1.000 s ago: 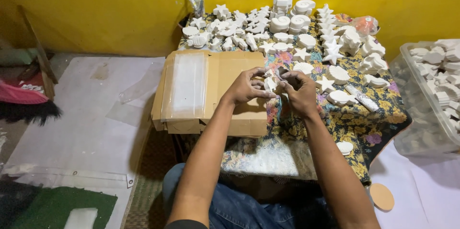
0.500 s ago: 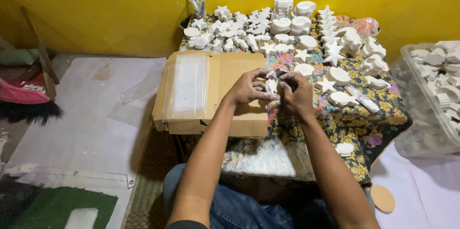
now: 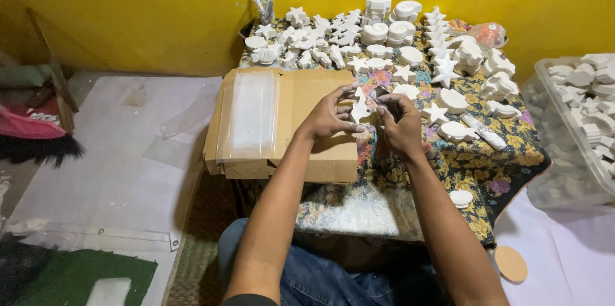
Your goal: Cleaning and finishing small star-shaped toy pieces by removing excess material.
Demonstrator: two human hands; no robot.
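Pinched between both grips: left hand (image 3: 327, 117) closed on the left edge of a small white plaster figure (image 3: 359, 108), right hand (image 3: 400, 126) closed on its right side, fingers curled around it, a thin tool possibly in there too, though too small to tell. Held just above the surface (image 3: 474, 171) with its flowered cloth, at the near right corner of the flat cardboard box (image 3: 314, 94), which carries a clear plastic sleeve (image 3: 250, 120) at nine o'clock from the hands. Long axis of the figure running roughly twelve to six, narrow end up toward twelve, flat face turned to the camera. Judged as early to midway: dozens of white stars, shells and spirals (image 3: 391, 30) spread from twelve to two o'clock, all bare and unpainted, more heaped in the clear bin (image 3: 544, 146) at three. Brushes standing unused in a cup (image 3: 264, 5) at eleven o'clock.
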